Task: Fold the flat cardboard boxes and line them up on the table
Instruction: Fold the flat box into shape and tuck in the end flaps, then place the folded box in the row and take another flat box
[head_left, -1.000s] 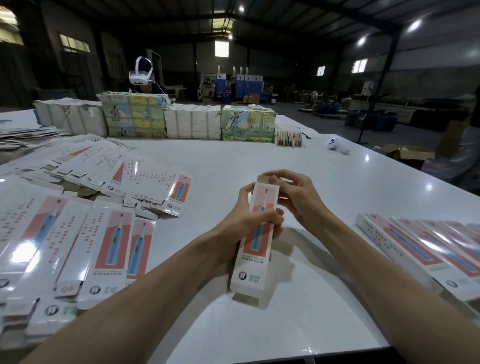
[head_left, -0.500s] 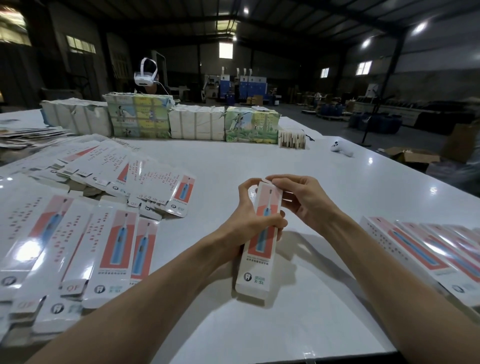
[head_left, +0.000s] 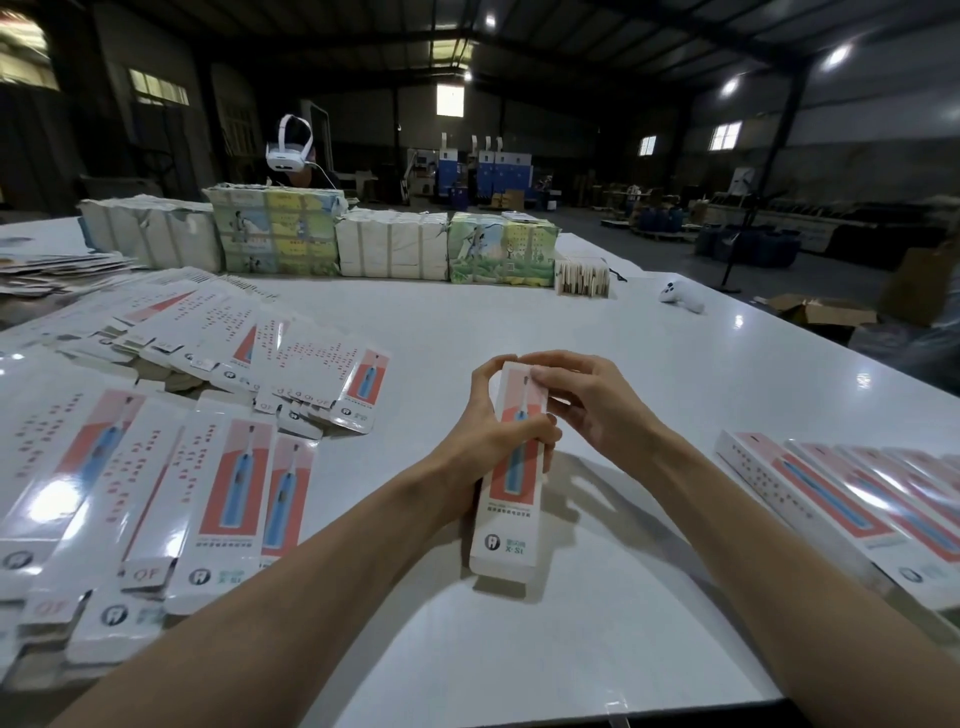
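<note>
The folded box (head_left: 511, 467), white with a coral panel and a blue toothbrush printed on it, sits just below the middle of the view, toward 6 o'clock, lengthwise away from the person. The left hand (head_left: 483, 436) wraps its middle, thumb across the front. The right hand (head_left: 587, 410) pinches the far top end with curled fingers. Whether the near end touches the surface I cannot tell.

It is over a large glossy white table (head_left: 519, 322) that mirrors the ceiling lamps, in a dim warehouse with a dark beamed roof and small bright windows.

From 8 to 10 o'clock lie the flat boxes (head_left: 223, 493), fanned and overlapping; too many hide one another to count. At 4 o'clock the finished boxes (head_left: 831, 499) lie side by side in a row, about five showing, the rest cut off by the right edge.

Along the far edge, 11 to 1 o'clock, stand four wrapped bundles: two white bundles (head_left: 392, 249) and two printed bundles (head_left: 278, 234), alternating, with a small stack of cards (head_left: 582, 275) at the right end. One white controller (head_left: 680, 299) lies at 2 o'clock. Behind the bundles a person in a white headset (head_left: 288, 150) is mostly hidden. At 3 o'clock, off the table, is an open brown carton (head_left: 821, 312); the goods behind it are too dark to make out.
</note>
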